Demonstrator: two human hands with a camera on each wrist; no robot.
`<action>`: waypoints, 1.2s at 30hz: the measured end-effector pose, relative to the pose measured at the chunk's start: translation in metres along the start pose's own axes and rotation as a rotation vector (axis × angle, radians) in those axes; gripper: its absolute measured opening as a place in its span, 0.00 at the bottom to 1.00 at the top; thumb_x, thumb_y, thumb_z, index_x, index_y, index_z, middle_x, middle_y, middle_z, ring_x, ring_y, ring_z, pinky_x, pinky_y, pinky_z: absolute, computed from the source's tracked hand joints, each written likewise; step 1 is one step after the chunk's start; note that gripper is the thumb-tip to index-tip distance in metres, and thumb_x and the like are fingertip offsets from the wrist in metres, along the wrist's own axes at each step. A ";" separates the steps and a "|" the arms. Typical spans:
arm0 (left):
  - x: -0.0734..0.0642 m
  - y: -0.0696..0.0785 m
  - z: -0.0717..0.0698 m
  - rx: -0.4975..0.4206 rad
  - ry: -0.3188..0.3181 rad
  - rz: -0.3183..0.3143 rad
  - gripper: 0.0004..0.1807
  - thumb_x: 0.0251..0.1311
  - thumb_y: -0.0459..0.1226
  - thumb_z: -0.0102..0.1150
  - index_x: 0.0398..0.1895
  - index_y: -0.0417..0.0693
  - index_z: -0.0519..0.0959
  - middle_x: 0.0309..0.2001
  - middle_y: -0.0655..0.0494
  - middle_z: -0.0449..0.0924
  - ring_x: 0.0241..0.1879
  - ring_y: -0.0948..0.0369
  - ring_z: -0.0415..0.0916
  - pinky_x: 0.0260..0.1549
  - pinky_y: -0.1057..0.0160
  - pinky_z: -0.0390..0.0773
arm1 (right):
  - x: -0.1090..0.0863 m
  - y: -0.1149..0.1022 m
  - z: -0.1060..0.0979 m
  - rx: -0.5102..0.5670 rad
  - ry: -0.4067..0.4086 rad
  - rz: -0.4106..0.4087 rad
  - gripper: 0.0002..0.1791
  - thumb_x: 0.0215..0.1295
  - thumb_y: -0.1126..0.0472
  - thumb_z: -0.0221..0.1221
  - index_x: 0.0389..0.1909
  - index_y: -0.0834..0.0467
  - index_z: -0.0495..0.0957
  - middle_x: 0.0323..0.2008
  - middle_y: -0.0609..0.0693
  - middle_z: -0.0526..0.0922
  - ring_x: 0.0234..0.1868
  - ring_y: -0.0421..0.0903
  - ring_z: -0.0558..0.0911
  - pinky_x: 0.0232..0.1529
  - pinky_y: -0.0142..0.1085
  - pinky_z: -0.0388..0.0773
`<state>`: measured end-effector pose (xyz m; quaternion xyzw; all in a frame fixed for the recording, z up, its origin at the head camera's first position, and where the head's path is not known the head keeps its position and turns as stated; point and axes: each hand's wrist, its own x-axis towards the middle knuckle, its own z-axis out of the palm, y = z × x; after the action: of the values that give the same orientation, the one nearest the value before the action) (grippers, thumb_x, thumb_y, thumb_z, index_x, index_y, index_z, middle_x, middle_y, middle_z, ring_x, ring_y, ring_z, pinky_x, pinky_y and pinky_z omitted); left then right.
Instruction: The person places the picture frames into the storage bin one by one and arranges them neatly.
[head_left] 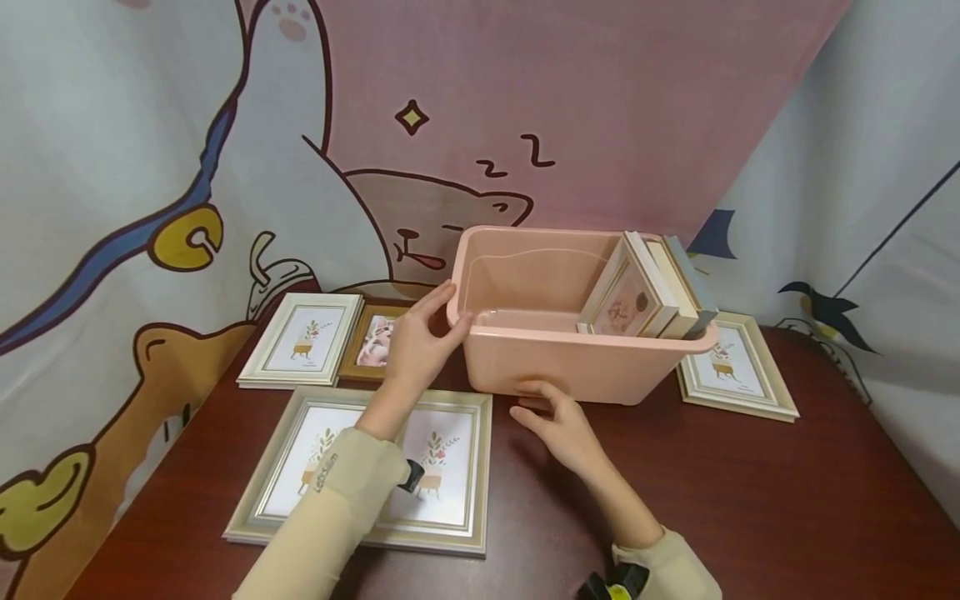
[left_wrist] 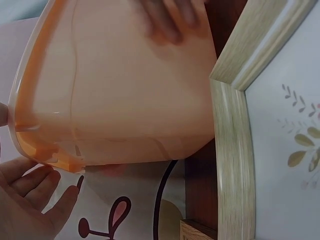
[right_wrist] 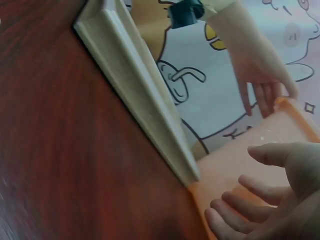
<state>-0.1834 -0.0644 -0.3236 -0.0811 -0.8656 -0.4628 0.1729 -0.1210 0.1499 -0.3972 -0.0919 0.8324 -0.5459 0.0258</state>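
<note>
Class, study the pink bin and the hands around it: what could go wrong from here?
1. The leaning frames crowd one end of the pink bin, so they might slide or topple if it tilts.
2. The left hand is at the opposite end's rim, so lifting there alone could leave the bin lopsided.
3. The large double frame lies close to the bin's near corner and might get knocked.
</note>
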 end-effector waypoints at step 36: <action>0.000 0.000 -0.002 0.024 0.003 0.035 0.29 0.62 0.48 0.63 0.65 0.47 0.77 0.67 0.55 0.75 0.70 0.54 0.69 0.69 0.49 0.69 | 0.011 -0.008 0.032 -0.217 -0.123 0.214 0.26 0.49 0.68 0.71 0.48 0.68 0.71 0.27 0.54 0.78 0.18 0.44 0.84 0.22 0.34 0.80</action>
<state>-0.1831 -0.0658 -0.3230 -0.0935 -0.8693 -0.4495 0.1830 -0.1262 0.1164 -0.4024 -0.0382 0.8884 -0.4402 0.1245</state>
